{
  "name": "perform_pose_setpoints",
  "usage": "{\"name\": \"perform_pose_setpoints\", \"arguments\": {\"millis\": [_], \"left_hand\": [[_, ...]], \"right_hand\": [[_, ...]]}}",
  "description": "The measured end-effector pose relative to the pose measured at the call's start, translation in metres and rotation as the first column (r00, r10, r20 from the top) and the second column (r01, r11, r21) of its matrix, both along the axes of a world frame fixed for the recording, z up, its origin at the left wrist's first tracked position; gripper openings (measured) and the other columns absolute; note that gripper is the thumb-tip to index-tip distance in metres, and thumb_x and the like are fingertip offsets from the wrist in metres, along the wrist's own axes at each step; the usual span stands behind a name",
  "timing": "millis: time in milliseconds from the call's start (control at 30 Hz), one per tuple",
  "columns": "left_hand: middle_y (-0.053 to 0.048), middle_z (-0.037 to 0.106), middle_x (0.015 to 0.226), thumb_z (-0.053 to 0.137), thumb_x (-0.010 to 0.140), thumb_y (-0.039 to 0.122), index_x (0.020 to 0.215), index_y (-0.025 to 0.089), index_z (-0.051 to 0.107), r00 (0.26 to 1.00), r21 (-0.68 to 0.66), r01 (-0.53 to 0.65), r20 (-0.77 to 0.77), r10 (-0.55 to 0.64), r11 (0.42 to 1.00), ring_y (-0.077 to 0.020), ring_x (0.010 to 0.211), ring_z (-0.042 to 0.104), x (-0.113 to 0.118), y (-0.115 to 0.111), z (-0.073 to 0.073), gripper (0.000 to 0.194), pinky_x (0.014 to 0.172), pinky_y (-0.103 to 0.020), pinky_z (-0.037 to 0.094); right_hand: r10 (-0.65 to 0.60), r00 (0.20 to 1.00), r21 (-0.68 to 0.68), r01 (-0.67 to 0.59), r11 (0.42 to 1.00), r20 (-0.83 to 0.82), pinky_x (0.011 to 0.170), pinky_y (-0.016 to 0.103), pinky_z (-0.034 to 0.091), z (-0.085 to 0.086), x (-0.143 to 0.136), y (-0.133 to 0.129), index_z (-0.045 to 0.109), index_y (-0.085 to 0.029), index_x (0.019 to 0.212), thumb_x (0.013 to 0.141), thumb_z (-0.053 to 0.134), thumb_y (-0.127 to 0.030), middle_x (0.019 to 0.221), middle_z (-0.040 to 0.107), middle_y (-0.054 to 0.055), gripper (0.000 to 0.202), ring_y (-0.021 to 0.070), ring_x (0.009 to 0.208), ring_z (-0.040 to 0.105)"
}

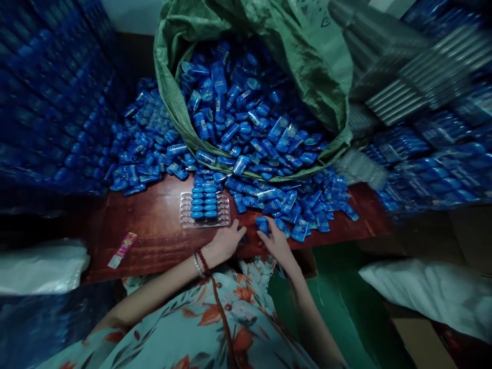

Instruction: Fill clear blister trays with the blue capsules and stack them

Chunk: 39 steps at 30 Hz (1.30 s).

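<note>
Fingers of the right hand (277,241) clamp a blue capsule (262,224) pulled from the near spill; the left hand (226,240), loosely curled and empty, rests beside the clear tray (186,212), steadying it. The green sack (307,66) gapes far across the counter (154,241), keeping pieces within reach.

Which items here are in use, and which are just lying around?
In use:
- left hand, resting on the table by the tray
- right hand, fingers on a blue piece
- clear tray, partly filled with blue pieces
- loose blue pile
- green sack of blue pieces

Lying about:
- pink wrapper
- white bags
- stacked filled trays
</note>
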<state>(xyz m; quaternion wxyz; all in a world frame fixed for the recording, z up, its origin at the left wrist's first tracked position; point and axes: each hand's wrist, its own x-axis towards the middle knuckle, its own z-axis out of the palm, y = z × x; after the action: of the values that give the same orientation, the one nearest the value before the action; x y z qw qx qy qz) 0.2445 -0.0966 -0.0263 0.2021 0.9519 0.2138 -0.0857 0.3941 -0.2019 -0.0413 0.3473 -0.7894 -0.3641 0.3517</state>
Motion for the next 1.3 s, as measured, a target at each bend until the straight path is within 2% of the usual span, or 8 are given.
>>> {"name": "perform_pose_setpoints", "arguments": {"millis": [167, 300, 400, 600, 800, 1033, 1167, 1300], "left_hand": [[-0.004, 0.062, 0.088, 0.049, 0.088, 0.032, 0.093, 0.018, 0.055, 0.847, -0.342, -0.247, 0.379, 0.373, 0.907, -0.0156, 0.077, 0.061, -0.077, 0.013, 0.003, 0.016, 0.071, -0.027, 0.049], [-0.004, 0.065, 0.088, 0.053, 0.086, 0.037, 0.096, 0.017, 0.058, 0.614, -0.379, -0.501, 0.477, 0.628, 0.778, -0.0165, 0.079, 0.062, -0.117, 0.027, 0.008, 0.023, 0.071, -0.027, 0.050], [-0.004, 0.063, 0.087, 0.053, 0.086, 0.032, 0.095, 0.016, 0.057, 0.555, -0.302, -0.578, 0.535, 0.637, 0.758, -0.0159, 0.079, 0.061, -0.128, 0.035, 0.008, 0.019, 0.071, -0.027, 0.051], [-0.005, 0.060, 0.093, 0.042, 0.089, 0.016, 0.106, 0.018, 0.053, 0.666, -0.068, -0.447, 0.641, 0.382, 0.892, -0.0141, 0.084, 0.059, -0.125, 0.039, -0.021, 0.020, 0.075, -0.026, 0.051], [-0.008, 0.058, 0.097, 0.032, 0.089, 0.008, 0.118, 0.018, 0.049, 0.777, 0.154, -0.316, 0.608, 0.162, 0.936, -0.0153, 0.091, 0.058, -0.125, 0.035, -0.035, 0.035, 0.077, -0.026, 0.051], [-0.010, 0.057, 0.099, 0.032, 0.088, 0.007, 0.107, 0.016, 0.054, 0.927, 0.181, -0.155, 0.366, 0.080, 0.971, -0.0189, 0.090, 0.056, -0.115, 0.041, -0.007, 0.031, 0.078, -0.032, 0.051], [-0.011, 0.056, 0.102, 0.034, 0.088, 0.007, 0.107, 0.016, 0.055, 0.935, 0.168, -0.159, 0.343, 0.093, 0.973, -0.0202, 0.093, 0.055, -0.110, 0.043, -0.005, 0.029, 0.080, -0.034, 0.050], [-0.013, 0.057, 0.103, 0.039, 0.090, 0.016, 0.114, 0.017, 0.054, 0.902, 0.216, -0.254, 0.405, 0.151, 0.943, -0.0229, 0.093, 0.055, -0.116, 0.037, -0.013, 0.028, 0.078, -0.037, 0.050]], "right_hand": [[-0.089, 0.789, 0.128, 0.208, 0.970, -0.607, 0.071, 0.029, 0.048, -0.007, -0.017, 0.002, 0.053, -0.021, 0.098, 0.078, 0.057, -0.049, 0.077, 0.060, -0.001, 0.035, 0.0137, 0.070, 0.059], [-0.059, 0.870, 0.190, 0.173, 0.966, -0.489, 0.068, 0.025, 0.047, -0.008, -0.035, 0.019, 0.058, -0.019, 0.091, 0.077, 0.061, -0.046, 0.081, 0.059, 0.000, 0.031, 0.0116, 0.071, 0.054], [-0.016, 0.972, 0.271, 0.081, 0.959, -0.234, 0.063, 0.023, 0.047, -0.006, -0.045, 0.032, 0.059, -0.020, 0.095, 0.077, 0.061, -0.042, 0.077, 0.057, -0.001, 0.028, 0.0110, 0.066, 0.053], [0.212, 0.971, 0.475, -0.239, 0.847, 0.111, 0.081, 0.030, 0.050, -0.008, -0.062, 0.051, 0.051, -0.024, 0.115, 0.088, 0.049, -0.026, 0.102, 0.061, 0.004, 0.027, 0.0154, 0.090, 0.060], [0.384, 0.736, 0.404, -0.644, 0.649, 0.557, 0.084, 0.030, 0.048, -0.025, -0.058, 0.060, 0.050, -0.019, 0.120, 0.090, 0.034, -0.010, 0.107, 0.058, 0.009, 0.035, 0.0165, 0.100, 0.056], [0.609, 0.320, -0.170, -0.774, 0.610, 0.726, 0.074, 0.030, 0.042, 0.026, -0.069, 0.078, 0.054, -0.020, 0.114, 0.092, 0.033, -0.012, 0.090, 0.057, 0.007, 0.031, 0.0175, 0.082, 0.053], [0.645, 0.282, -0.248, -0.758, 0.603, 0.710, 0.076, 0.030, 0.042, 0.038, -0.083, 0.086, 0.055, -0.024, 0.110, 0.091, 0.037, -0.012, 0.093, 0.057, 0.005, 0.028, 0.0172, 0.082, 0.054], [0.583, 0.374, -0.233, -0.662, 0.713, 0.721, 0.077, 0.031, 0.043, 0.028, -0.091, 0.072, 0.052, -0.025, 0.119, 0.091, 0.041, -0.017, 0.098, 0.059, 0.008, 0.031, 0.0186, 0.084, 0.057]]}}
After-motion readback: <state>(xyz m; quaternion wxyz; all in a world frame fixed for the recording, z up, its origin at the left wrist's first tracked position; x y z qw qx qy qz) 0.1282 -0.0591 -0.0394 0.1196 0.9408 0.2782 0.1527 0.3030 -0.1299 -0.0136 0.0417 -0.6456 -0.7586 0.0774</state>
